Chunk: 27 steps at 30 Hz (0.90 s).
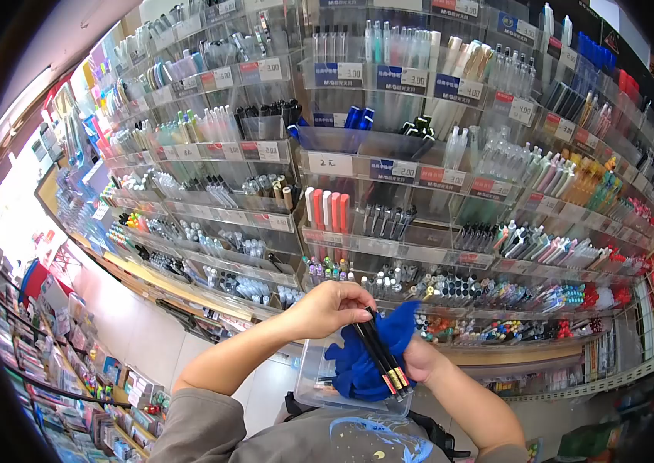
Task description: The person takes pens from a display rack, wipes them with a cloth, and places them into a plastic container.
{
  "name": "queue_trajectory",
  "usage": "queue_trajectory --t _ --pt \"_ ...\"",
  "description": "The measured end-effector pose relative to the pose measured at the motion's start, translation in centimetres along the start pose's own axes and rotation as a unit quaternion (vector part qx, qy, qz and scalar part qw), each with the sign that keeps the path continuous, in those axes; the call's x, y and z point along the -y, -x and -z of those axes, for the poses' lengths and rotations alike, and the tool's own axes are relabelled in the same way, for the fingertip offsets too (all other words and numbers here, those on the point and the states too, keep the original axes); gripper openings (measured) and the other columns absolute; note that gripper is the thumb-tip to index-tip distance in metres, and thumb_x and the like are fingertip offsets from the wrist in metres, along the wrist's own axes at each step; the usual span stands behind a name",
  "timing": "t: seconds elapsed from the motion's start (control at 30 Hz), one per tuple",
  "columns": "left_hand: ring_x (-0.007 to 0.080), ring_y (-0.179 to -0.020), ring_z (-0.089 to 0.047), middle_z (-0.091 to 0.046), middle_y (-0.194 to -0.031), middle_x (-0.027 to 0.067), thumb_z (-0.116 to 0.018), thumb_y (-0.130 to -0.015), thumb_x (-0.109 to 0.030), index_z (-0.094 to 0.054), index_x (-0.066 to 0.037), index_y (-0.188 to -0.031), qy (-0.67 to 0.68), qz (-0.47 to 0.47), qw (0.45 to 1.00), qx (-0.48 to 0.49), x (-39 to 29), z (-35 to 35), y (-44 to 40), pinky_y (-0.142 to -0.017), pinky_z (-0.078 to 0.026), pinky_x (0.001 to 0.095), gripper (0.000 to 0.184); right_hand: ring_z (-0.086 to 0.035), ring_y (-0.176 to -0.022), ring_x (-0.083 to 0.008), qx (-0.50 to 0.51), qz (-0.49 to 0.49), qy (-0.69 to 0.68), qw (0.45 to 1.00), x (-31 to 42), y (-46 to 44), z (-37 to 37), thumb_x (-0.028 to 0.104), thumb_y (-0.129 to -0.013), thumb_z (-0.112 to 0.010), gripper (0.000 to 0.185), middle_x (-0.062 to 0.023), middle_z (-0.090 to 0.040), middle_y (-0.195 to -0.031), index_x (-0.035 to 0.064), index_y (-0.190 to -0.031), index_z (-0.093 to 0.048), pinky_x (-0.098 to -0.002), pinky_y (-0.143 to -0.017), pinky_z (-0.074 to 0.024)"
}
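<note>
Shelves [373, 247]: packed ahead.
Tub [308, 380]: part-hidden by blue cloth [351, 369].
Left hand [333, 305]: pinches black pens [377, 349].
Right hand [423, 359]: half-hidden, grip I can't tell.

A stationery shop, shown by tiered pen racks [419, 173] bearing price labels [402, 78].

Right hand [423, 360]: fingers hidden behind cloth [402, 327]. Bin [308, 381]: contents mostly covered by cloth. Shirt [296, 440]: cut off at lower edge. Price tags [402, 79]: fine print illegible.

Pens [374, 349]: black, gold and red bands at near end. Cloth [402, 327]: plain blue. Shirt [288, 441]: grey with light-blue print. Far markers [326, 208]: red and white.
</note>
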<state>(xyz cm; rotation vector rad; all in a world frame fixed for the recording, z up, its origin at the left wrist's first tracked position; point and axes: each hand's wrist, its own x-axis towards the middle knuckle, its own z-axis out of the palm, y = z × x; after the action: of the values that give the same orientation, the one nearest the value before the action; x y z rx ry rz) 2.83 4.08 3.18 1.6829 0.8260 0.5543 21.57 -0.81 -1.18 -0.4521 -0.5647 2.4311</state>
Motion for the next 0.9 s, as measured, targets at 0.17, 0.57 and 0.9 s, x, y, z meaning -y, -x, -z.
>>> queue_trajectory --t 0.17,0.57,0.9 --pt "0.0127 -0.08 -0.056 -0.061 -0.086 0.0076 -0.061 -0.08 -0.006 -0.06 0.002 -0.096 -0.115 -0.02 0.993 -0.018 -0.1 -0.1 0.3 -0.073 -0.045 0.0256 0.018 -0.059 -0.086 -0.0133 -0.086 0.054 0.199 0.975 -1.8 -0.5 1.5 0.018 -0.086 -0.057 0.026 -0.0034 -0.058 -0.098 0.0037 -0.108 -0.052 -0.0292 -0.078 -0.0492" --pt "0.0076 -0.073 -0.053 -0.056 -0.078 0.0027 -0.062 -0.079 -0.002 -0.06 0.002 -0.091 0.01 -0.01 0.989 -0.145 0.5 2.7 2.7 -0.068 -0.044 0.0226 0.013 -0.052 -0.089 -0.0081 0.023 0.015 0.235 0.972 -1.8 2.4 0.1 0.017 -0.084 -0.061 0.03 0.0005 -0.055 -0.099 0.0044 -0.11 -0.053 -0.0246 -0.08 -0.043" --pt "0.0104 -0.083 -0.054 -0.057 -0.089 0.0049 -0.059 -0.08 0.0 -0.058 0.003 -0.094 -0.035 0.002 0.997 -0.069 0.7 0.4 2.7 -0.073 -0.044 0.0245 0.014 -0.058 -0.079 -0.011 -0.091 -0.002 0.281 0.955 -1.3 0.8 -1.4 0.018 -0.088 -0.054 0.02 -0.0043 -0.061 -0.088 0.002 -0.1 -0.055 -0.0255 -0.067 -0.0487"
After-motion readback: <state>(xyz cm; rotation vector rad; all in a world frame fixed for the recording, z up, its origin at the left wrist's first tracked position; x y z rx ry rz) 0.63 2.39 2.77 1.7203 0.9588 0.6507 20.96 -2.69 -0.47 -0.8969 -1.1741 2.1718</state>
